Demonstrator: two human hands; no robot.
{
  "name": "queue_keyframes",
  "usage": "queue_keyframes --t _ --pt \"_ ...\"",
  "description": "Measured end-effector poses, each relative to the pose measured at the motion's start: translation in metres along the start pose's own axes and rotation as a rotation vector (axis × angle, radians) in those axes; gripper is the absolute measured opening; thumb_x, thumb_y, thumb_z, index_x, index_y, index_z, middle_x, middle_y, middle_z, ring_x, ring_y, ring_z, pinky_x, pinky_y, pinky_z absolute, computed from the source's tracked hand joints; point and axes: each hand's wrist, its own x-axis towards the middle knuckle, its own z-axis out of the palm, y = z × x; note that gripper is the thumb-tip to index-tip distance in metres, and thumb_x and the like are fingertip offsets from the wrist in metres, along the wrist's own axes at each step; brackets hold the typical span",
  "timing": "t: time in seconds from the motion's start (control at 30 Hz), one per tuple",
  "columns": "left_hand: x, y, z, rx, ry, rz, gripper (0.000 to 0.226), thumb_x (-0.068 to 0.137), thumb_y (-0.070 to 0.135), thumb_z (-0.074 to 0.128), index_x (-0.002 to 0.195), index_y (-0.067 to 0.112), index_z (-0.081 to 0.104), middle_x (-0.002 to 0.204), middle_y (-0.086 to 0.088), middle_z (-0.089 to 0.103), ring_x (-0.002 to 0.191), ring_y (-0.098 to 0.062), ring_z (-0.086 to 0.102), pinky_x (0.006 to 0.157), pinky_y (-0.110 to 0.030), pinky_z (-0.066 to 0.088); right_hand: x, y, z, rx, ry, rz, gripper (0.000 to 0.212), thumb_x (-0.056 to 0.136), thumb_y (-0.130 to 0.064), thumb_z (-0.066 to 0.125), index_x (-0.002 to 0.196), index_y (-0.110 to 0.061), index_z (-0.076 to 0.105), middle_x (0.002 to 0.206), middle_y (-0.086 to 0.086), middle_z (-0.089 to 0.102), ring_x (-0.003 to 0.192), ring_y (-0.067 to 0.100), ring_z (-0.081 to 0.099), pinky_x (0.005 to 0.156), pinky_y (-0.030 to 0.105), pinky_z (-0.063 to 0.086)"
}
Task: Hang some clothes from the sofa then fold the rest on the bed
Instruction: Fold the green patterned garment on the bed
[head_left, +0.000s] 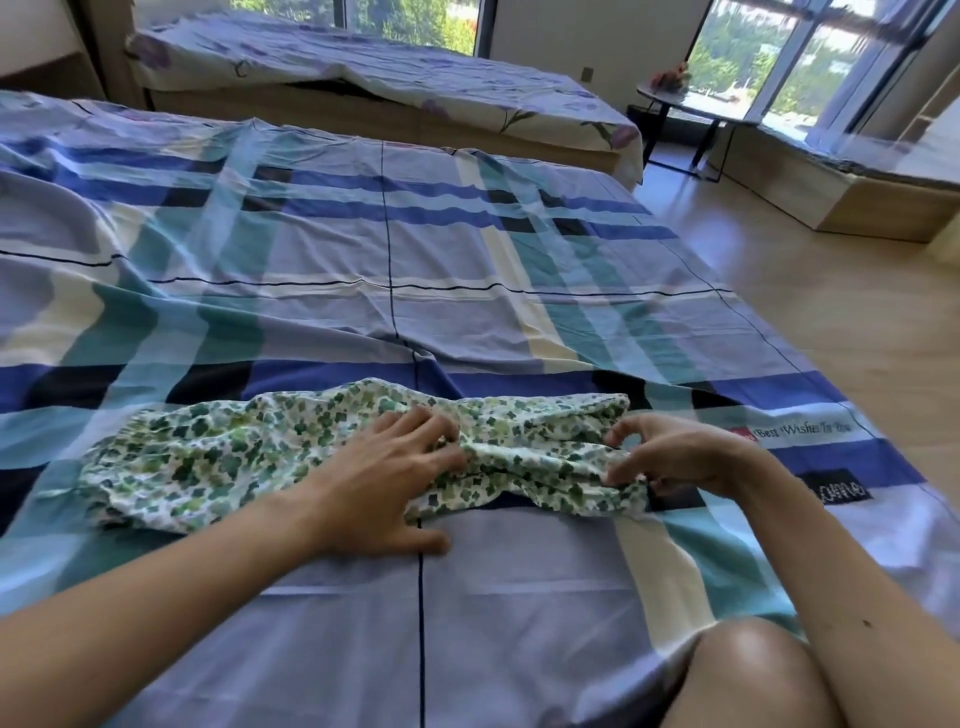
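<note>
A bare knee (753, 675) is nearest, below the right hand (675, 457). Beyond it, the left hand (389, 478) lies flat with its fingers spread on the middle of the green flowered garment (218, 457), probably to stop the cloth from sliding. Just beside it, the right hand pinches the end of the garment with curled fingers, I think to lift it for a fold. The garment lies stretched across the plaid bed (363, 249). Far behind both hands stands a second bed (363, 67).

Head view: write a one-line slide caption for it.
Left hand rests on a green floral garment on the plaid bed sheet; right hand pinches its end.
</note>
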Motion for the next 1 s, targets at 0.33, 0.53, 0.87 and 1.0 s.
queue_keyframes --t 0.33,0.53,0.87,1.0 --pt "0.007 -0.022 -0.049 -0.614 0.202 -0.235 0.015 0.09 0.024 0.058 0.078 0.031 0.062 0.088 0.01 0.061 0.079 -0.01 0.061 0.07 -0.032 0.05 -0.02 -0.069 -0.03 0.914 0.051 -0.583 0.053 0.06 -0.024 0.094 0.103 -0.017 0.062 0.089 0.009 0.07 0.07 0.018 0.069 0.057 0.023 0.057" --pt "0.022 -0.058 -0.077 -0.54 0.739 -0.907 0.029 0.1 0.026 0.059 0.123 0.011 0.05 0.12 -0.008 0.054 0.109 -0.023 0.053 0.086 -0.033 0.044 0.021 -0.052 -0.013 0.534 0.457 -0.524 0.052 0.094 -0.006 0.067 0.139 -0.017 0.044 0.136 0.016 0.056 0.126 0.027 0.056 0.098 0.038 0.05" --pt "0.009 0.0 0.004 -0.036 0.026 -0.317 0.051 0.086 0.045 0.068 0.128 0.02 0.052 0.121 -0.002 0.05 0.113 -0.023 0.048 0.096 -0.039 0.049 0.065 -0.001 0.004 0.283 0.416 -0.088 0.069 0.08 -0.002 0.081 0.141 -0.008 0.05 0.116 0.019 0.067 0.107 0.032 0.066 0.088 0.038 0.054" --pt "0.017 -0.01 -0.002 -0.068 0.272 -0.364 0.005 0.093 0.019 0.063 0.096 0.016 0.062 0.097 -0.001 0.059 0.091 -0.023 0.059 0.071 -0.036 0.049 0.053 -0.001 0.002 0.549 0.336 -0.214 0.026 0.086 0.006 0.068 0.112 0.005 0.069 0.078 0.011 0.076 0.069 0.022 0.072 0.068 0.028 0.061"
